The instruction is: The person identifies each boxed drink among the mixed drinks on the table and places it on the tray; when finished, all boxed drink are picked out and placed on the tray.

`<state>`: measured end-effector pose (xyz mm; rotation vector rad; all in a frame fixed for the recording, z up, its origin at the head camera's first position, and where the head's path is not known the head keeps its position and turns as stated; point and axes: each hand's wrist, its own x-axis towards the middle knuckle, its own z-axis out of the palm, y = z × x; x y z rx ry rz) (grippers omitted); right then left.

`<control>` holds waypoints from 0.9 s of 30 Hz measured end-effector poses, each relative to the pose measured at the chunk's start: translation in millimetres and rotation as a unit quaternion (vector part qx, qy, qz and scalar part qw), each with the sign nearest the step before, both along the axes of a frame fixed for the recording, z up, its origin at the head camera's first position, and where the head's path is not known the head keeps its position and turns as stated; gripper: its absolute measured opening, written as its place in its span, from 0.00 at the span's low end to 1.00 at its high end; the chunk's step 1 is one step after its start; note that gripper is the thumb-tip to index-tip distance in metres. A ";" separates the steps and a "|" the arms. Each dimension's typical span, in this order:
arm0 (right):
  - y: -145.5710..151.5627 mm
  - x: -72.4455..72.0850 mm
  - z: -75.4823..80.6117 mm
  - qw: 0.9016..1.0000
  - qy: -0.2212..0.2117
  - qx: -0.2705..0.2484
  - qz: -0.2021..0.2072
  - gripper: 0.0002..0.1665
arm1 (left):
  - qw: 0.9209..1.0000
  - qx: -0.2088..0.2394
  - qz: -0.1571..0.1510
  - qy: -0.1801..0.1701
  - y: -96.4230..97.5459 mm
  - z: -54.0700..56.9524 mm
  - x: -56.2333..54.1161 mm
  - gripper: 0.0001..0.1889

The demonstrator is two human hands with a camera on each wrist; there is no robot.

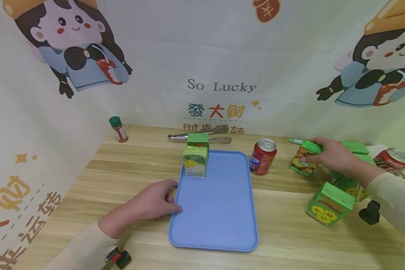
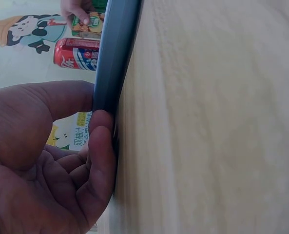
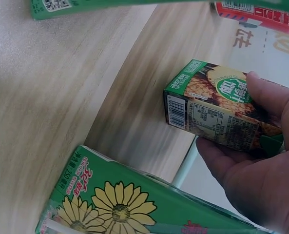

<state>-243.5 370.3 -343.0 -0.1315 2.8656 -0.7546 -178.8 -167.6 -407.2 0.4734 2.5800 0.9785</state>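
Observation:
My left hand [image 1: 156, 200] pinches the left rim of a blue tray [image 1: 219, 210], thumb on one side and fingertips on the other, as the left wrist view shows. Two juice cartons stand at the tray's far left corner; the front one is a lemon-yellow and green carton [image 1: 195, 165]. On the right, my right hand [image 1: 337, 155] grips a pineapple juice carton [image 3: 217, 107] between thumb and fingers. In the right wrist view the carton looks tilted, its bottom apart from the table. A green chrysanthemum drink carton [image 1: 329, 206] stands nearer me.
A red soda can [image 1: 263, 157] stands beside the tray's far right corner. Metal tongs [image 1: 219, 140] lie behind the tray, and a green-capped spice bottle [image 1: 118, 129] stands far left. Several green cartons [image 1: 356, 147] and another red can [image 1: 392, 160] crowd the right, partly behind my right arm.

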 end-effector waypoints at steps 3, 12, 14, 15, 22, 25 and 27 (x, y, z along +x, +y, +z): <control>0.4 0.8 -0.4 1.000 0.003 -0.002 -0.001 0.54 | 1.000 0.001 -0.005 0.004 -0.4 -0.7 0.4 0.45; 1.4 2.9 0.0 1.000 0.012 0.005 0.000 0.56 | 1.000 -0.003 -0.015 0.021 -2.4 -2.5 3.6 0.43; 1.6 3.0 0.2 1.000 0.011 0.006 -0.001 0.57 | 1.000 -0.003 -0.014 0.025 -2.6 -2.8 4.4 0.43; 1.7 3.1 0.3 1.000 0.011 0.007 -0.002 0.57 | 1.000 -0.002 -0.015 0.027 -2.7 -2.9 5.0 0.43; 0.6 5.5 1.4 1.000 0.011 0.004 -0.001 0.57 | 0.999 0.000 -0.018 0.038 -1.3 -0.7 9.8 0.42; -1.0 7.6 4.2 1.000 0.013 -0.003 -0.004 0.53 | 0.999 0.000 -0.019 0.042 -1.2 -0.3 10.8 0.41; -2.6 8.6 7.5 1.000 0.016 -0.010 -0.005 0.51 | 0.999 0.000 -0.020 0.043 -1.7 -0.4 11.0 0.41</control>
